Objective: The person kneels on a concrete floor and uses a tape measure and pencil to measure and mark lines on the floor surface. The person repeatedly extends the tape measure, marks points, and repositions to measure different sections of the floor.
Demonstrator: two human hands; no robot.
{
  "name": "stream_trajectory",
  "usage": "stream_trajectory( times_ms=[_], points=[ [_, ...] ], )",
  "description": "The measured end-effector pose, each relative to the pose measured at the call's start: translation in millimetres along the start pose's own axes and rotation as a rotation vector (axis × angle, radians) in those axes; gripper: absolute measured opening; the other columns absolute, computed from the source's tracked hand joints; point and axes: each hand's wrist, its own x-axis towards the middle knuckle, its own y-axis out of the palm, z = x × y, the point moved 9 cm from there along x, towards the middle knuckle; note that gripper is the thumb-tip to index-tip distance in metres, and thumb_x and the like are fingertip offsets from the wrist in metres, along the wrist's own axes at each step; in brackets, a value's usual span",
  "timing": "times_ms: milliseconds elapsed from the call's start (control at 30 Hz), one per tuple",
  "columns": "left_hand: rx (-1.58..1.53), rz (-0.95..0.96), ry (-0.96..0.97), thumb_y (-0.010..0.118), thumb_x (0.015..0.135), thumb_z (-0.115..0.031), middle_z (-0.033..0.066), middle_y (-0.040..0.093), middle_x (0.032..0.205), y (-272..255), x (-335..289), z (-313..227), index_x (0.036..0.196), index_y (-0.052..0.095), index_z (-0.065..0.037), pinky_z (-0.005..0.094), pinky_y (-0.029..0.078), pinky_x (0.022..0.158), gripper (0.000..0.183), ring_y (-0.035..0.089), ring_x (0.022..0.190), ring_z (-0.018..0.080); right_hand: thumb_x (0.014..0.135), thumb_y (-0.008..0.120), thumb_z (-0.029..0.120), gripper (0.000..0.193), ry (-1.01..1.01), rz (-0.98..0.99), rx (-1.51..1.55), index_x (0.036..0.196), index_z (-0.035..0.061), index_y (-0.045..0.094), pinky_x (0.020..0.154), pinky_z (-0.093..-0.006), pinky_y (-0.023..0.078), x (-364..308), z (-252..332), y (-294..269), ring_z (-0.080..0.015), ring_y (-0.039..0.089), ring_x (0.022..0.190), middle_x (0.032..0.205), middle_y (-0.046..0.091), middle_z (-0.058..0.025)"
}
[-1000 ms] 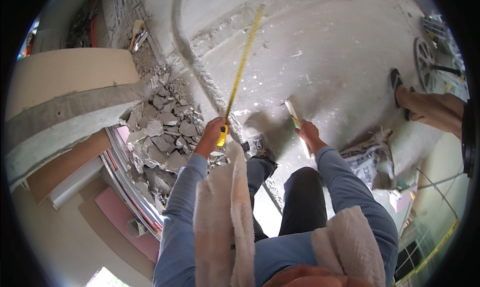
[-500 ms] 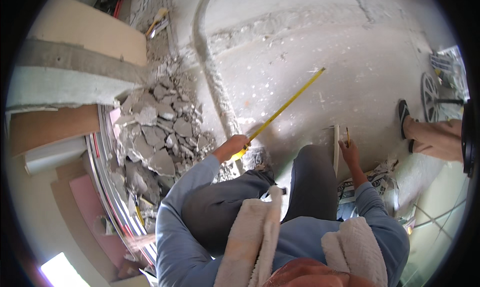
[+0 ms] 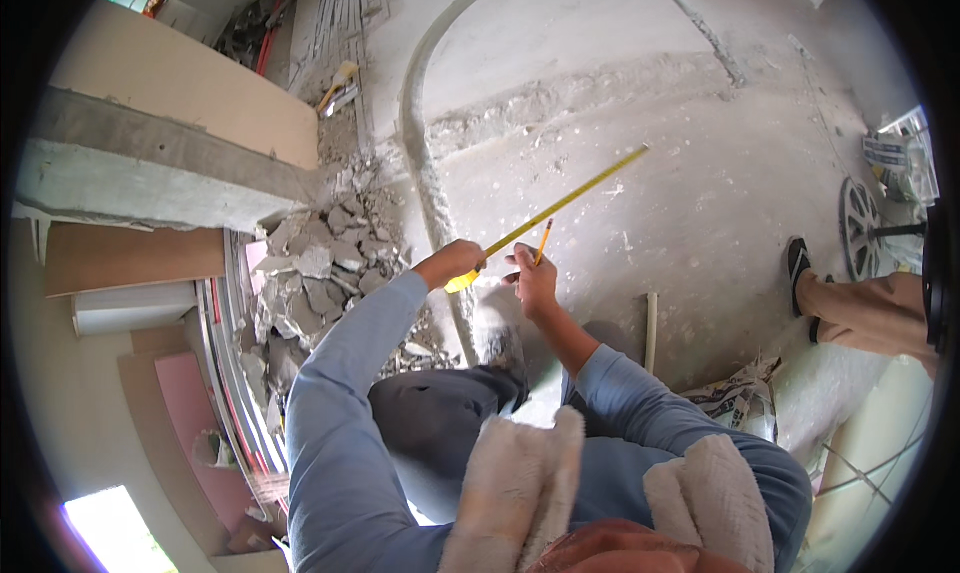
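A yellow tape measure has its blade drawn out, slanting away to the upper right across the grey floor. My left hand is closed round its case, beside a groove cut in the concrete. Just right of that hand, my right hand grips a pencil that points up and away, close under the blade. Whether my right fingers touch the blade I cannot tell. A white pipe lies on the floor to the right of my right forearm.
Broken concrete rubble is heaped left of the groove. A person's sandalled foot stands at the right, near a fan-like wheel. A crumpled bag lies by my right knee. Boards lean at the left.
My right hand has come left and forward with the pencil, from beside the pipe to next to the tape measure. My left hand still holds the case, shifted slightly left and forward.
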Motion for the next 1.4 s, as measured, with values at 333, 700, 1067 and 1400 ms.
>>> stream_trajectory(
  times_ms=[333,700,1067,1400],
  points=[
    [-0.424,0.1,-0.294,0.054,0.095,-0.036,0.0121,0.065,0.091,140,-19,44,0.093,0.066,0.0,0.0384,0.046,0.078,0.038,0.059,0.083,0.0231,0.092,0.067,0.026,0.026,0.169,-0.128,-0.111,0.099,0.0014,0.061,0.034,-0.0247,0.032,12,-82,-69,-0.0157,0.063,0.051,0.079,0.066,-0.0083],
    [-0.1,0.139,-0.012,0.075,0.078,-0.03,0.0222,0.063,0.114,151,-50,121,0.125,0.053,-0.001,0.0439,0.048,0.086,0.06,0.062,0.101,0.0369,0.094,0.064,0.031,0.024,0.097,-0.354,-0.021,0.095,0.008,0.06,0.038,-0.0235,0.033,77,-57,-175,-0.0115,0.06,0.06,0.083,0.064,-0.0047],
    [-0.006,0.034,-0.297,0.063,0.086,-0.026,0.0143,0.069,0.075,83,-85,194,0.088,0.07,0.002,0.0376,0.051,0.066,0.029,0.067,0.068,0.0229,0.091,0.068,0.036,0.034,-0.073,-0.562,-0.024,0.096,0.0037,0.062,0.038,-0.0279,0.036,118,19,-261,-0.0159,0.063,0.057,0.082,0.064,-0.008],
    [0.558,0.207,0.306,0.056,0.094,-0.031,0.0158,0.069,0.08,139,-72,179,0.092,0.071,-0.007,0.0477,0.054,0.072,0.029,0.068,0.077,0.035,0.095,0.058,0.044,0.042,0.074,-0.159,-0.175,0.109,0.0051,0.063,0.044,-0.0309,0.043,49,-83,-147,-0.018,0.066,0.061,0.093,0.066,-0.0095]
  ],
)
